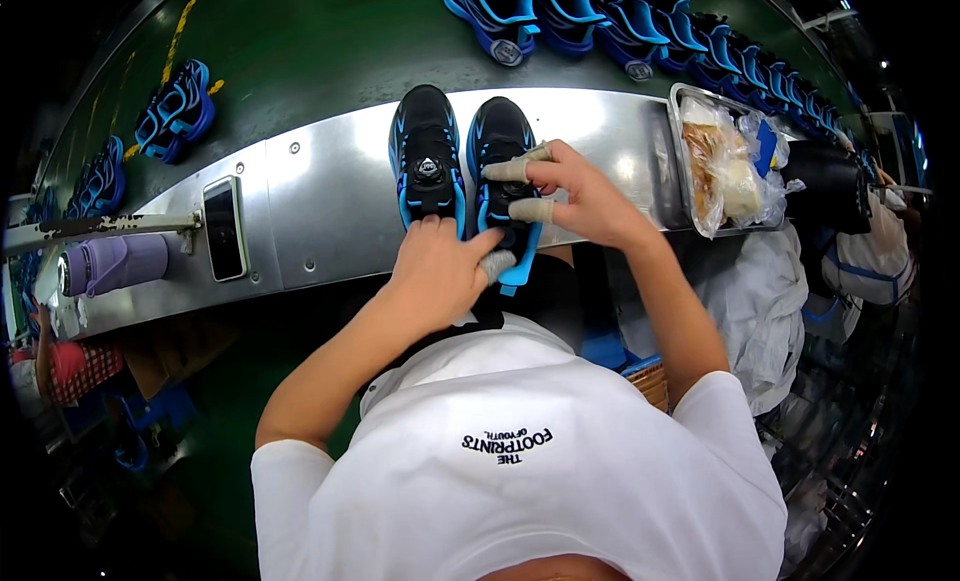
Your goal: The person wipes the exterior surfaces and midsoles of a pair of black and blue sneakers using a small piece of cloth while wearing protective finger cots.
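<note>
Two black sneakers with blue soles and linings stand side by side before me, toes pointing away. The left sneaker [425, 121] has a round dial on its tongue. The right sneaker [500, 126] has a bright blue heel tab toward me. At their heel ends, my left hand [440, 266] rests with fingers bent over the left sneaker's opening; its index finger and wrapped thumb close on the right sneaker's collar. My right hand [575, 196], finger wraps showing, grips the right sneaker around its tongue and dial, partly hiding the dial.
Beneath lies a metal ledge [330, 201] along a green conveyor [320, 41]. More sneakers [630, 26] line its far right; others [175, 111] sit left. A phone [225, 229] and purple bottle [125, 264] are left. A metal tray [690, 216] holds bagged items at right.
</note>
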Available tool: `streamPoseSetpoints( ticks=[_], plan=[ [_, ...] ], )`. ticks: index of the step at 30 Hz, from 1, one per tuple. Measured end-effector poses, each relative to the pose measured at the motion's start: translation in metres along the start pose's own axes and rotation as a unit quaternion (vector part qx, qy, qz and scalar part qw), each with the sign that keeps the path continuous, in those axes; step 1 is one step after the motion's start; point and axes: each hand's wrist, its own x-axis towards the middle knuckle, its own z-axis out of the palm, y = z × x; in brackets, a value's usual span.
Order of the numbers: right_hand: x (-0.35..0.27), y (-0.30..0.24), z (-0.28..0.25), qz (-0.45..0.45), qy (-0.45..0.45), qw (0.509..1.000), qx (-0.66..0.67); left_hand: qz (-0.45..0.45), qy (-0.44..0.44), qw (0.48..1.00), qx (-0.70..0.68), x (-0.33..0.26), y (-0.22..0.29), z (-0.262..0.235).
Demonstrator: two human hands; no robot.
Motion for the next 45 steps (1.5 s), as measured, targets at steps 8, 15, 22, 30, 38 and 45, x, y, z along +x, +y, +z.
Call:
streamPoseSetpoints(
  ticks=[8,15,22,30,38,45],
  plan=[
    [0.008,0.017,-0.003,0.015,0.097,0.991,0.088,0.002,0.012,1.000,0.011,0.042,-0.026,-0.018],
    [0.049,0.057,-0.066,0.077,0.153,0.980,-0.103,-0.134,0.123,0.982,0.047,0.116,-0.168,-0.114],
    [0.131,0.065,-0.105,0.076,0.098,0.931,-0.343,-0.198,0.133,0.966,0.099,0.126,-0.280,-0.121],
    [0.193,0.101,-0.099,0.177,0.011,0.896,-0.408,-0.073,0.303,0.939,-0.148,0.075,-0.160,-0.021],
    [0.061,-0.024,0.009,-0.028,-0.090,0.947,-0.306,-0.123,0.309,0.841,-0.427,0.033,-0.073,0.029],
    [-0.007,-0.054,0.010,-0.049,-0.074,0.995,-0.047,-0.224,0.255,0.912,-0.230,0.008,-0.065,-0.003]
  ],
)
